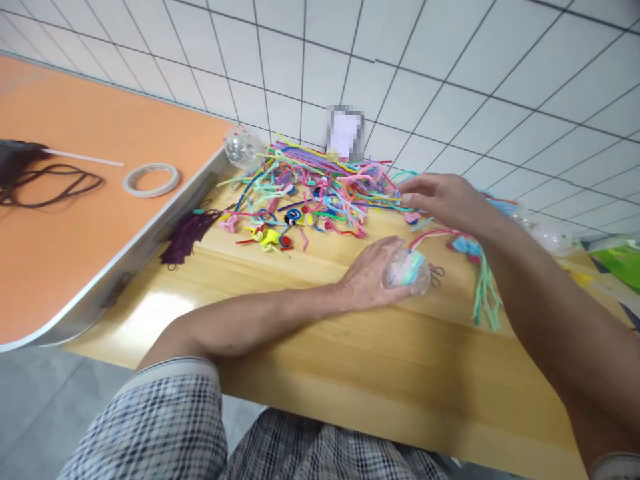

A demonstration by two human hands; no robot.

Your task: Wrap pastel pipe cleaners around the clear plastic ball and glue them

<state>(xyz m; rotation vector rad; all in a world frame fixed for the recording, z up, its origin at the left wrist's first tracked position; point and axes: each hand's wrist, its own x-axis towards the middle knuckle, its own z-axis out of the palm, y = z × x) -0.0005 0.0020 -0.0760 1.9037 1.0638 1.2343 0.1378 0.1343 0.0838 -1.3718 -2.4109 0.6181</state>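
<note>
My left hand (373,275) curls round a clear plastic ball (419,277) with pastel-striped fuzzy material in it, low over the wooden table (310,353). At the right end of a heap of coloured pipe cleaners (330,180) is my right hand (440,197), its fingers a little apart; whether the fingertips touch a stem I cannot tell. Small scissors (437,275) lie just right of the ball. A pink stem runs from near the ball to a blue bundle (466,247) with mint-green strands (486,293), partly behind my right forearm.
Small twisted pipe-cleaner figures (270,235) lie before the heap. A purple tassel (186,237) and another clear ball (244,147) are at the left. A tape roll (151,180) sits on the orange board (100,253). A phone (345,133) leans on the tiled wall; a clear ball (553,239) is far right.
</note>
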